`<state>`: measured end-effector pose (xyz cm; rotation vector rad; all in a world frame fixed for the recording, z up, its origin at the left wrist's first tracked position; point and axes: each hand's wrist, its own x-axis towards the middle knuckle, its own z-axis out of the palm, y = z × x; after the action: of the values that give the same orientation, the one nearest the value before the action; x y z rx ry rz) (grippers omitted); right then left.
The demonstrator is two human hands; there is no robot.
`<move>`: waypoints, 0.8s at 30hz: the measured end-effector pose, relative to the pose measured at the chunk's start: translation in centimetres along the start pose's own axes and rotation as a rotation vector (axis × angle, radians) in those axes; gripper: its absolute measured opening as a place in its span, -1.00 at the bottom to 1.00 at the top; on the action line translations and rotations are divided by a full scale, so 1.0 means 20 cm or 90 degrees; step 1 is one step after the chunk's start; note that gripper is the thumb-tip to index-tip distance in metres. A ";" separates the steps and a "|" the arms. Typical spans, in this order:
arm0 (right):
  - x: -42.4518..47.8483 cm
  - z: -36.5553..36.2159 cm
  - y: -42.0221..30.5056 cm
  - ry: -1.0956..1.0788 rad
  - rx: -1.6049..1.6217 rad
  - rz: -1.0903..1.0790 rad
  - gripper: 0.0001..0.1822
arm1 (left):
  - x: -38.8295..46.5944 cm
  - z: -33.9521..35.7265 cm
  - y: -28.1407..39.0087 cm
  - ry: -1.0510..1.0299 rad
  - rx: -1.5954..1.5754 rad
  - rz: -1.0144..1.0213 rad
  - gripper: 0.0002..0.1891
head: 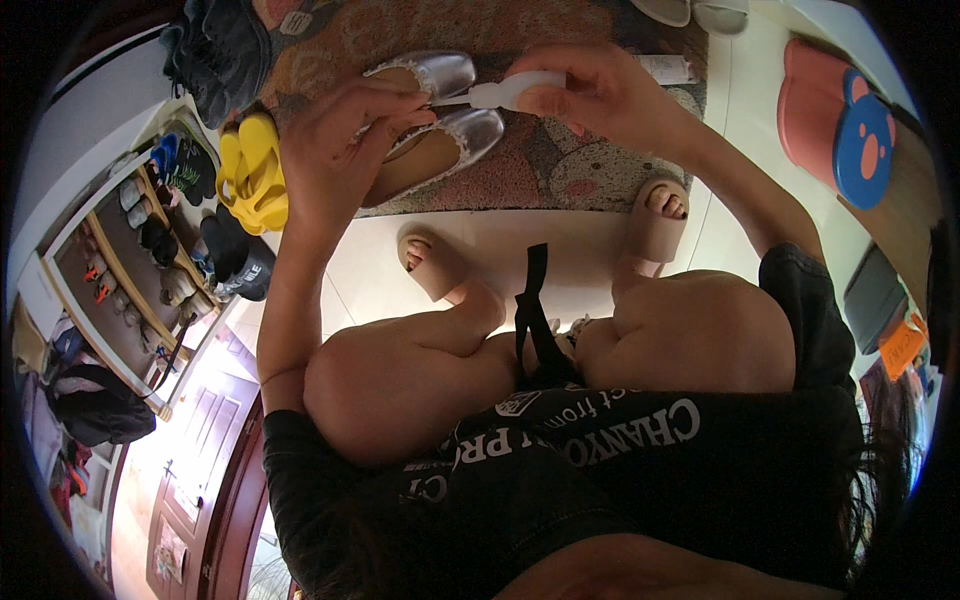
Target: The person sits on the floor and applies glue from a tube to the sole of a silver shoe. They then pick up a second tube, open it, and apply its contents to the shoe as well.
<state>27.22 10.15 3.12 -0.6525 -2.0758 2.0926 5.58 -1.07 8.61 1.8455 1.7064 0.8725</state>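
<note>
My right hand grips a small white squeeze bottle lying sideways, its thin nozzle towards the left. At the far end of that nozzle, the thumb and forefinger of my left hand are closed about the tip; whether a cap sits between them is hidden. Beneath both hands, a pair of silver flat shoes with white frilled or beaded trim rests on a patterned mat. The upper shoe is partly covered by my left fingers, and the lower shoe shows its toe and tan insole.
Yellow slippers and black shoes stand left of the mat. Further left is a shoe rack with several pairs. A white label or packet lies behind my right wrist. A pink stool with a blue bear face stands right.
</note>
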 end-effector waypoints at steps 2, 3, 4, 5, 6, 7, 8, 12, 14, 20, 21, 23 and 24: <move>0.00 -0.01 0.00 -0.035 0.079 0.012 -0.73 | 0.00 0.00 0.00 0.001 -0.011 0.005 -0.89; 0.01 -0.01 0.00 -0.053 0.119 0.017 -0.73 | 0.00 0.00 0.00 0.001 -0.015 0.008 -0.89; 0.01 -0.01 0.00 -0.067 0.141 0.034 -0.72 | -0.01 0.00 0.00 0.000 0.000 0.022 -0.89; 0.02 -0.02 -0.01 -0.081 0.163 0.052 -0.72 | -0.01 0.00 -0.01 -0.002 0.015 0.035 -0.88; 0.02 -0.02 -0.01 -0.095 0.185 0.070 -0.72 | -0.02 0.00 -0.01 -0.004 0.028 0.049 -0.87; 0.02 -0.02 -0.01 -0.091 0.165 0.068 -0.72 | -0.02 0.00 -0.02 0.001 0.026 0.049 -0.87; 0.02 -0.02 -0.02 -0.087 0.146 0.065 -0.73 | -0.03 0.00 -0.03 0.005 0.023 0.049 -0.86; 0.00 0.03 0.04 0.034 -0.017 -0.057 -0.75 | -0.02 0.00 -0.02 0.009 -0.022 -0.005 -0.85; -0.01 0.03 0.03 0.060 -0.082 -0.128 -0.75 | -0.02 0.01 -0.02 0.023 -0.040 0.009 -0.86; 0.00 0.11 0.11 -0.009 -0.048 -0.034 -0.69 | 0.03 0.03 0.00 -0.078 0.034 0.073 -0.87; 0.00 0.12 0.12 -0.057 -0.051 0.007 -0.66 | 0.02 0.05 0.00 -0.099 0.039 0.074 -0.87; -0.03 0.14 0.20 -0.048 -0.191 -0.018 -0.65 | 0.01 0.13 0.00 -0.127 0.034 0.051 -0.85; -0.05 0.14 0.25 -0.046 -0.262 -0.029 -0.64 | 0.01 0.18 0.01 -0.149 0.032 0.055 -0.85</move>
<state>28.00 6.91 -1.59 -0.5714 -2.5633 1.6985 8.33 -0.67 6.26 1.9820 1.5266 0.6217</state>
